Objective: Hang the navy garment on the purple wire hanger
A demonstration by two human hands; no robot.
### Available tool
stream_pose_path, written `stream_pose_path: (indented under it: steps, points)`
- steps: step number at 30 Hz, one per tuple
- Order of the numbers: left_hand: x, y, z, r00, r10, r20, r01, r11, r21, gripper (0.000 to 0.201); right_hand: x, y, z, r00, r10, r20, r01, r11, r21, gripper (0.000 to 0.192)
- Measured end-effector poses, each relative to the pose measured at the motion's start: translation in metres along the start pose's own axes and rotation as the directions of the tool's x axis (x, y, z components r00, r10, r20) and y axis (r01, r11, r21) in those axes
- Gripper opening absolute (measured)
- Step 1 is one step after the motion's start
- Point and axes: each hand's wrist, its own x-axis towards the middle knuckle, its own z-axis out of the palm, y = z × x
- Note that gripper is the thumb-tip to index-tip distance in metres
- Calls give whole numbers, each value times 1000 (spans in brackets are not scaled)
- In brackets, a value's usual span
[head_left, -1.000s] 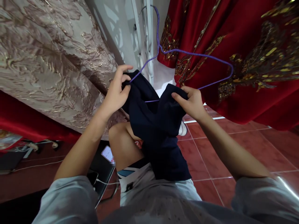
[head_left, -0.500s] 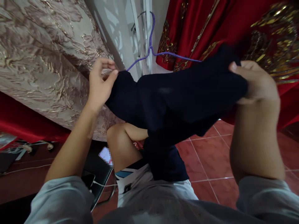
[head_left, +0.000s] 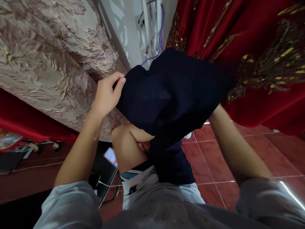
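dark navy garment (head_left: 171, 95) now drapes over the purple hanger (head_left: 160, 38), centre of frame; half a second ago the hanger's right arm was exposed, now only hook and neck show. left hand (head_left: 107, 95) pinches the garment's left edge. right hand is hidden under the cloth: grip cannot be told. red embroidered fabric (head_left: 262, 47) hangs upper right.

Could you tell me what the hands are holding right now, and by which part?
The left hand pinches the dark navy garment at its upper left edge. The right hand is hidden beneath the cloth, so its hold cannot be told.
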Motion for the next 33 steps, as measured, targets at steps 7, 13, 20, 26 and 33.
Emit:
stream_pose_path:
  steps: [7, 13, 20, 26, 33]
  points:
    - [-6, 4, 6, 991, -43, -124, 33, 996, -83, 19, -5, -65, -30, 910, 391, -138, -333, 888, 319, 48]
    - [-13, 31, 0, 963, 82, -256, -119, 984, -134, 28, -12, -91, -10, 865, 228, -446, -103, 953, 287, 39]
    - [-43, 69, 6, 985, -100, 137, 169, 670, -723, 28, -67, -131, 54, 986, -58, 158, 42, 994, 103, 18]
    - [-100, 68, -2, 805, -316, 503, 573, 634, -519, 31, -88, -124, 113, 718, -278, 638, 203, 961, 191, 37]
    - [-126, 30, -57, 792, -183, 583, 304, 945, -116, 24, -54, -65, 78, 979, -59, 196, 66, 997, -29, 66]
